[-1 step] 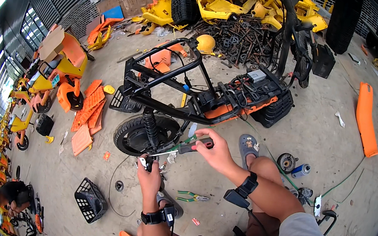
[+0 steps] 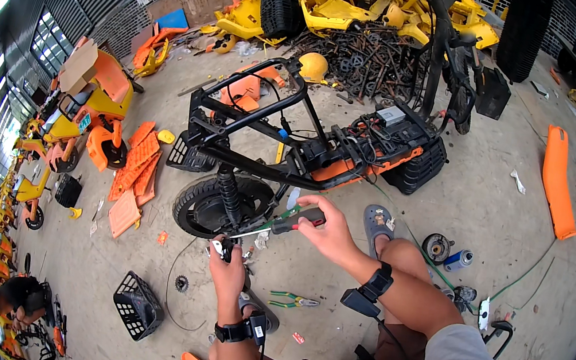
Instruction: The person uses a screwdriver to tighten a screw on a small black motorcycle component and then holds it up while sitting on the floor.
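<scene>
My right hand (image 2: pixel 331 232) is closed round the dark handle with red accents of a screwdriver (image 2: pixel 290 224). Its bright shaft slants down and left toward my left hand (image 2: pixel 226 268). That hand is closed on a small silver-and-black metal piece (image 2: pixel 222 247), partly hidden by the fingers, so its kind is unclear. Both hands are just in front of the rear wheel (image 2: pixel 205 207) of a stripped scooter frame (image 2: pixel 233 154). The screwdriver tip is close to the piece; whether they touch cannot be made out. A black shock absorber (image 2: pixel 228 196) stands beside the wheel.
Green-handled pliers (image 2: pixel 293 300), a black basket (image 2: pixel 138 306) and a small sprocket (image 2: pixel 181 283) lie on the floor. To the right are a round hub part (image 2: pixel 437 248) and a blue can (image 2: pixel 458 261). Yellow panels (image 2: pixel 341 11) and dark metal parts (image 2: pixel 371 59) are heaped behind. Another person (image 2: pixel 21 297) crouches far left.
</scene>
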The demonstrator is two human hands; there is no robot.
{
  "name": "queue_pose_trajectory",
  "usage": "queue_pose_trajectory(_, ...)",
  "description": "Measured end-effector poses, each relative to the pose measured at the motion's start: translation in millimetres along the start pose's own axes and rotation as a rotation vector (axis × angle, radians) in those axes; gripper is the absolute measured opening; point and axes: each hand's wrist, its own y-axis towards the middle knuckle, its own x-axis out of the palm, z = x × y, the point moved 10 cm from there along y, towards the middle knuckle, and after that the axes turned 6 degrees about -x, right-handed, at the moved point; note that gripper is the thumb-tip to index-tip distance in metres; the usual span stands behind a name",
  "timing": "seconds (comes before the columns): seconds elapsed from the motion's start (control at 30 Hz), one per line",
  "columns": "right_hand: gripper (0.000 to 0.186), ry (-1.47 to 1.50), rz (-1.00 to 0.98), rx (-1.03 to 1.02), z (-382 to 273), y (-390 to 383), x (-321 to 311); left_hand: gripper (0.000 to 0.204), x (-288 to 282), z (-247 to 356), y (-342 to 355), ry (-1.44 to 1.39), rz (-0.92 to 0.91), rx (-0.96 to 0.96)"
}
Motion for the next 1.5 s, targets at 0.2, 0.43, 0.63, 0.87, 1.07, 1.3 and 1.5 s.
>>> queue_pose_trajectory(0.2,0.022,0.092,-0.099,0.253,14,-4,5,0.032,0,-1,1,-0.018,-0.004,-0.005)
queue_pose_trajectory(0.43,0.022,-0.083,-0.004,-0.093,-10,3,-7,0.032,6,-1,1,0.003,-0.011,0.032)
queue_pose_trajectory(0.63,0.021,0.090,-0.132,0.262,18,-6,4,0.031,1,-3,3,-0.008,0.016,0.005)
queue_pose_trajectory(0.87,0.021,-0.098,-0.004,-0.088,-10,1,-6,0.031,3,-3,1,0.034,-0.021,-0.016)
queue_pose_trajectory(1.07,0.024,0.065,-0.132,0.333,25,-9,4,0.030,2,1,0,-0.023,-0.012,-0.036)
queue_pose_trajectory(1.3,0.021,-0.117,-0.049,-0.100,-17,-1,-4,0.031,3,2,0,-0.004,-0.006,0.005)
queue_pose_trajectory(1.5,0.023,0.024,-0.063,0.087,9,-4,0,0.033,3,1,1,0.026,-0.006,-0.003)
